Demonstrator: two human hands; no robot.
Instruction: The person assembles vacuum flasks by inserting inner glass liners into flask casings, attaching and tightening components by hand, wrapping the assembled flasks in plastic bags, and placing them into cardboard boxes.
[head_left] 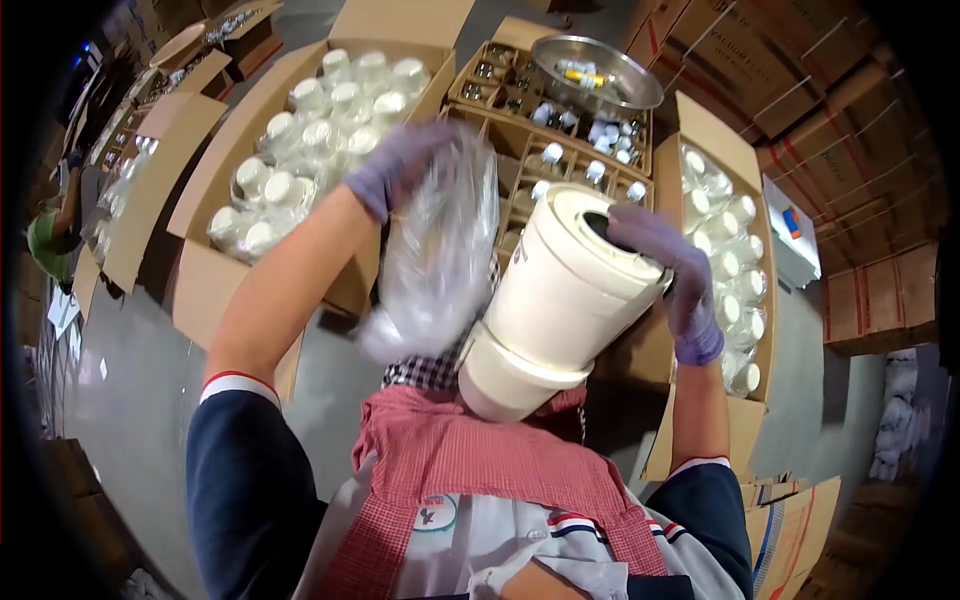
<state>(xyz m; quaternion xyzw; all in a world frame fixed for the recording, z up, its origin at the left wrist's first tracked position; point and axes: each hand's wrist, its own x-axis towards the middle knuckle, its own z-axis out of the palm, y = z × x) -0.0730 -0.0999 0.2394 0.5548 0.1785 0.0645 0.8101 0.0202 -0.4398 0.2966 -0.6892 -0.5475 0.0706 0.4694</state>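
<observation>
My left hand, in a purple glove and blurred by motion, grips the top of a clear plastic bag. The bag hangs down in front of a checked cloth. Beside it, a large cream-coloured vacuum flask leans at a tilt against my apron, its top pointing away from me. My right hand, also gloved in purple, curls over the flask's upper rim, with the fingertips at the dark opening. The bag and the flask are apart at the top; lower down they come close together.
Open cartons of bagged white-capped containers stand at the left and right. Between them is a divided carton with glass bottles, and a metal bowl sits on its far end. Stacked cartons fill the far right. Another person is at far left.
</observation>
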